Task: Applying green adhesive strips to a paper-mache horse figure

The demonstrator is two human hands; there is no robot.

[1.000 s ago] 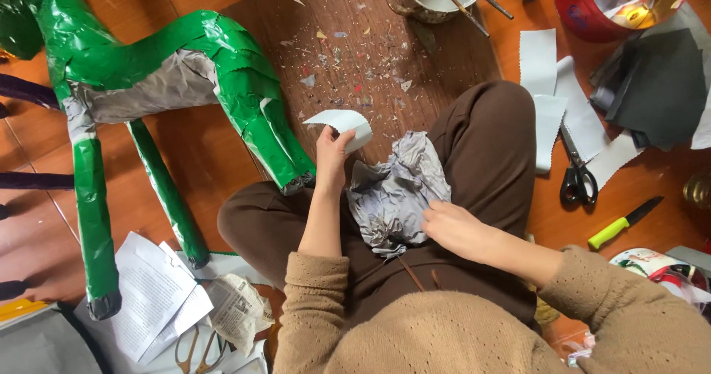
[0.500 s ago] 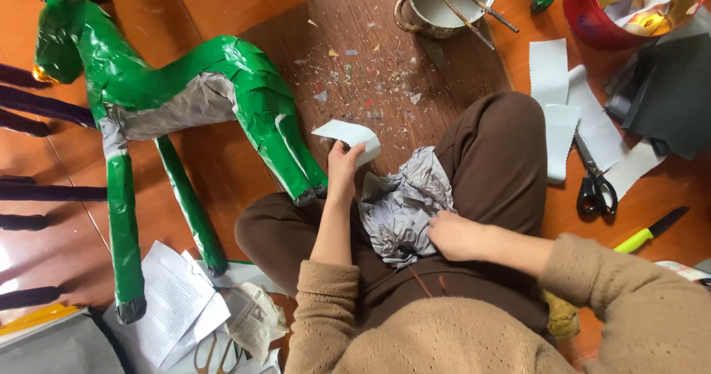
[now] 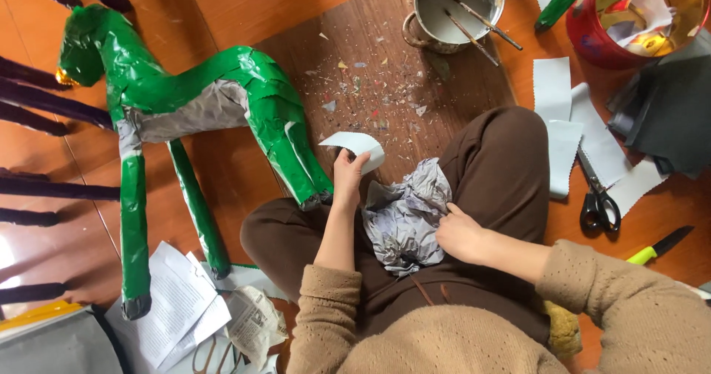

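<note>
Left grip (image 3: 346,175) pinching curled paper strip (image 3: 355,145), right hand (image 3: 458,232) fingertips hidden in crumpled paper (image 3: 406,218)

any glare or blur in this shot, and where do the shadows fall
Head view: sharp overall, no motion blur on the left hand or right hand; a bright glare patch on the glossy floor at the left edge; the green horse shines in spots; soft, diffuse shadows under the scissors.

Single head-worn view, looking steeply down from above the seated person's lap (image 3: 444,270) onto the floor (image 3: 244,4). Close range: hands (image 3: 348,178) near frame centre, green horse (image 3: 185,100) at left, scissors (image 3: 598,200) at right.
</note>
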